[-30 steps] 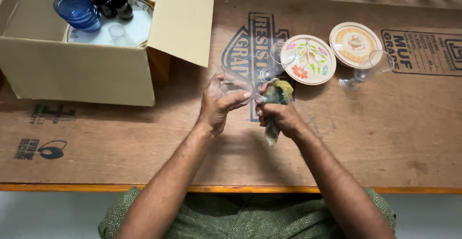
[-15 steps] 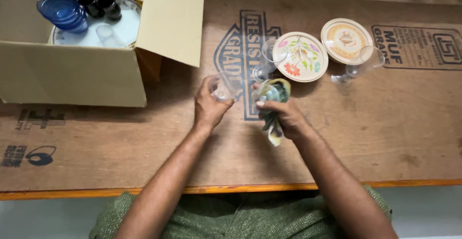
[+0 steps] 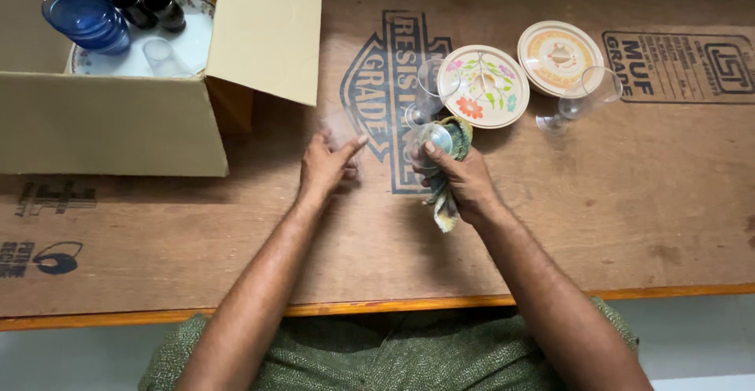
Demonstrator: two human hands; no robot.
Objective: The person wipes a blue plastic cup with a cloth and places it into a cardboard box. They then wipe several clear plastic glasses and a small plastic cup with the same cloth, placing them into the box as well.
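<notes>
My left hand (image 3: 325,167) grips the bowl of a clear stemmed glass (image 3: 340,130), which is blurred by motion. My right hand (image 3: 465,180) clutches a green-yellow cloth (image 3: 445,206), bunched around a round clear foot (image 3: 430,138) that seems to belong to the same glass. Both hands hover over the brown printed board (image 3: 629,202) covering the table, just in front of a floral plate (image 3: 489,86).
A second stemmed glass (image 3: 422,98) stands beside the floral plate. Further right are an orange-patterned plate (image 3: 557,55) and a third stemmed glass (image 3: 580,101). An open cardboard box (image 3: 110,127) at the left holds blue bowls (image 3: 82,17), dark cups (image 3: 149,5) and a white plate (image 3: 189,45).
My left hand has moved left and slightly up with the glass bowl. My right hand with the cloth has shifted up around the foot. The view has tilted a little.
</notes>
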